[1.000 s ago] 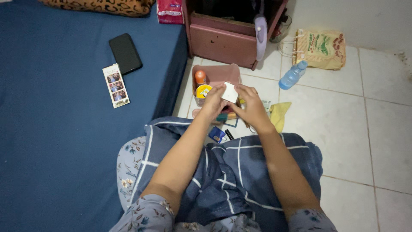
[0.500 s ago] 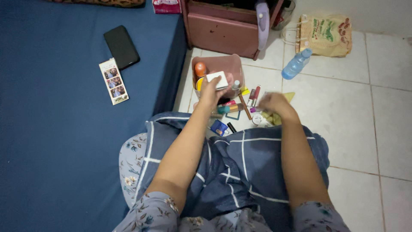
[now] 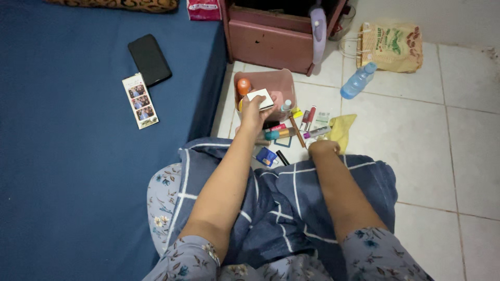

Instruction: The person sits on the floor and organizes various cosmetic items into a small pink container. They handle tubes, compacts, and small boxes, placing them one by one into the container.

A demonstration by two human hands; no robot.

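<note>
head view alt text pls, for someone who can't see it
A seated person's left hand holds a small white box over a pink bin on a tiled floor, while the right hand rests by scattered cosmetics and a yellow cloth. A phone lies on the blue bed.

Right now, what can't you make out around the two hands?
Head view only.
- Right hand: fingers curl downward, so any grasped item is hidden.
- Pink box: contents partly covered by left hand and its white case.
- Small cosmetics on the floor: too small to identify.
</note>
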